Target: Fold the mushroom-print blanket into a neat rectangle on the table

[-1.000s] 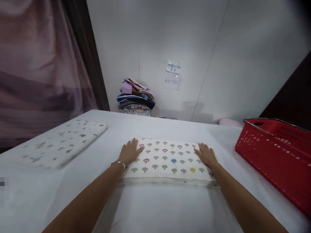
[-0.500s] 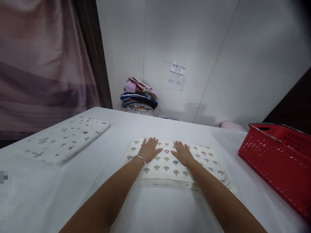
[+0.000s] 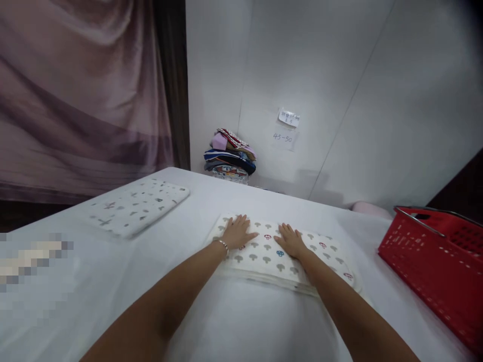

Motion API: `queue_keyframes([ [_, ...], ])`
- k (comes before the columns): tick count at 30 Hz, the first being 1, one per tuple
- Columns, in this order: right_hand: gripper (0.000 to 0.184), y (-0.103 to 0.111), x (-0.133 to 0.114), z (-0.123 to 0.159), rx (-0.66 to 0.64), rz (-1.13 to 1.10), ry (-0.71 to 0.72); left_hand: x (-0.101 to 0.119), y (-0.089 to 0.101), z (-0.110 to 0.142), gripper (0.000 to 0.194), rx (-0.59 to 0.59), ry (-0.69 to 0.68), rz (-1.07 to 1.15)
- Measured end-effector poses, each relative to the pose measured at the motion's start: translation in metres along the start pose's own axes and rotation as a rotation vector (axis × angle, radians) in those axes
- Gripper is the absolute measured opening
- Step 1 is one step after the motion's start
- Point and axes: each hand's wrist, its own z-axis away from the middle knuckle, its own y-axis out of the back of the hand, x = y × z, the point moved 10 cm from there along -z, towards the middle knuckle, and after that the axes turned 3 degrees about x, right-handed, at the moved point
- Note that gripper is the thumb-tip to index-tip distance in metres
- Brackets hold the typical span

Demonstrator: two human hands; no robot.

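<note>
In the head view, here's the folded mushroom-print cloth (image 3: 264, 249), lower centre of the frame, and both hands are on it! Left hand (image 3: 237, 234) and right hand (image 3: 292, 241) lie flat, palms down, fingers spread, gripping nothing. Red basket (image 3: 430, 271) at lower right; another folded cloth (image 3: 141, 206) sits left of centre.

Open lane left of mushroom-print cloth (image 3: 265, 254); red basket (image 3: 433, 271) obstructs right.
</note>
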Motion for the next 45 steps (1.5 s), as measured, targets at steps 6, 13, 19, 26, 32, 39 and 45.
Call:
queue_keyframes([
  [6,0.065,-0.025,-0.027,0.024,0.050,0.024,0.143,-0.022,0.003,0.059,0.073,0.067,-0.023,-0.049],
  [13,0.059,-0.009,-0.041,0.041,0.009,-0.016,0.133,-0.009,0.020,0.060,0.064,0.040,0.009,0.026],
  [19,0.054,0.024,-0.029,0.080,0.195,-0.316,0.105,-0.030,0.035,0.075,0.056,0.062,0.033,0.255],
  [26,0.038,0.011,-0.048,0.122,0.312,-0.371,0.376,0.006,0.058,0.142,0.033,0.329,-0.112,0.254],
  [32,0.031,0.010,-0.072,0.121,0.379,-0.277,0.407,0.065,0.051,0.134,0.022,0.259,-0.263,0.187],
  [39,0.033,0.008,-0.072,0.124,0.386,-0.265,0.363,0.071,0.019,0.118,0.022,0.227,-0.262,0.231],
  [45,0.039,0.025,-0.085,0.133,0.421,-0.300,0.394,0.078,0.042,0.131,0.021,0.248,-0.263,0.197],
])
